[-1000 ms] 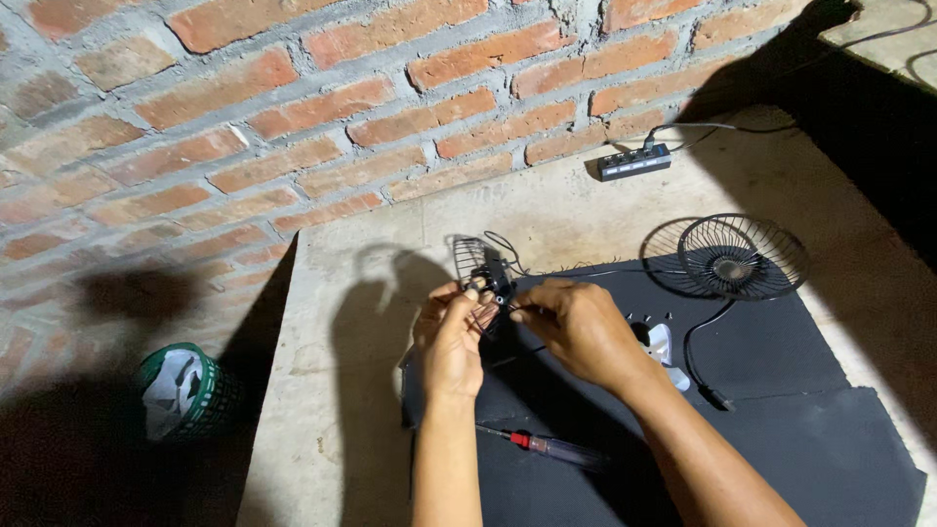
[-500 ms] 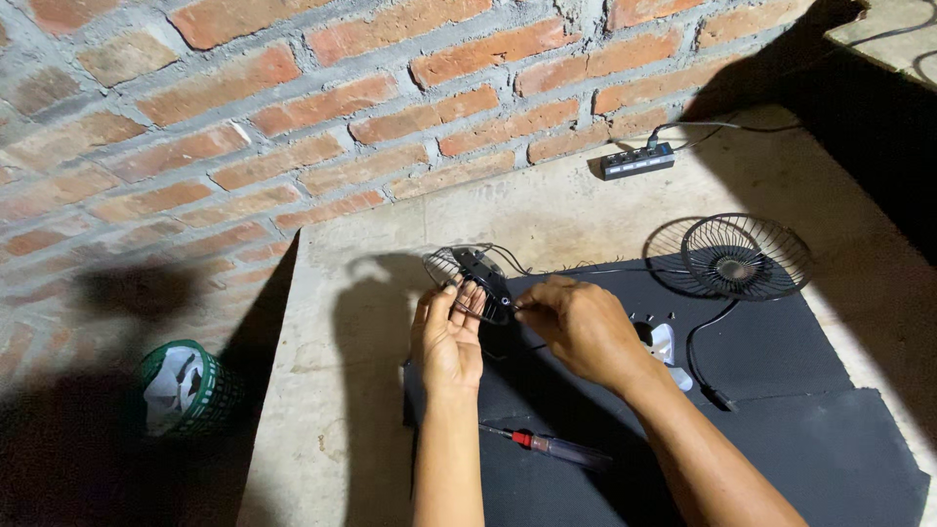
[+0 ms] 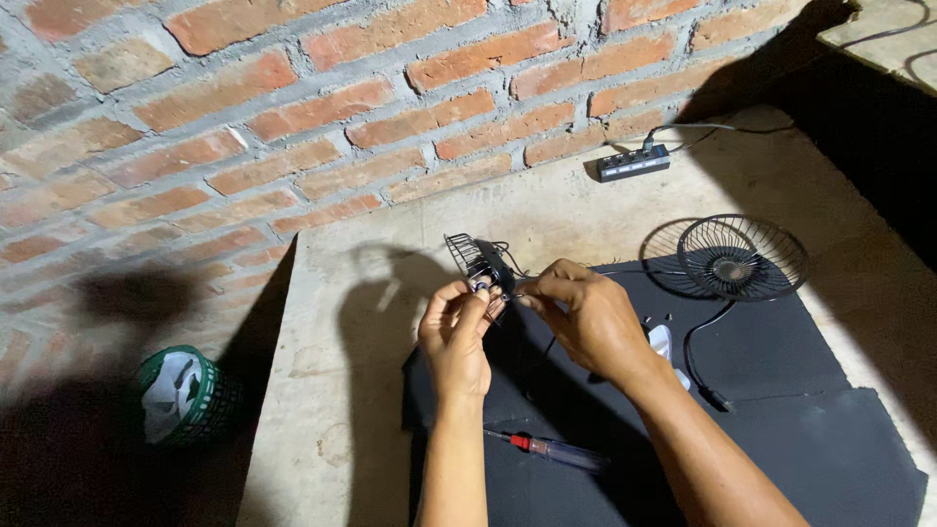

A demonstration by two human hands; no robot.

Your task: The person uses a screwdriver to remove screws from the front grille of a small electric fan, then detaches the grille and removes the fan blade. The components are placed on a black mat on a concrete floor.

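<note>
Both forearms reach up from the lower edge and converge. The left hand (image 3: 455,337) is raised with its thumb and fingertips pinched together at the top. The right hand (image 3: 583,317) sits just beside it — knuckles up, fingers curled, fingertips pointing toward the left hand's — nearly touching.

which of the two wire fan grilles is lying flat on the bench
The round wire grille at the right, flat on the black mat's far edge. The other grille is held tilted up in both hands.

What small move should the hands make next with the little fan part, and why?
Probably keep the left hand steady while the right hand works the small fan body: both hands pinch it above the dark mat, and the screwdriver lies unused.
</note>
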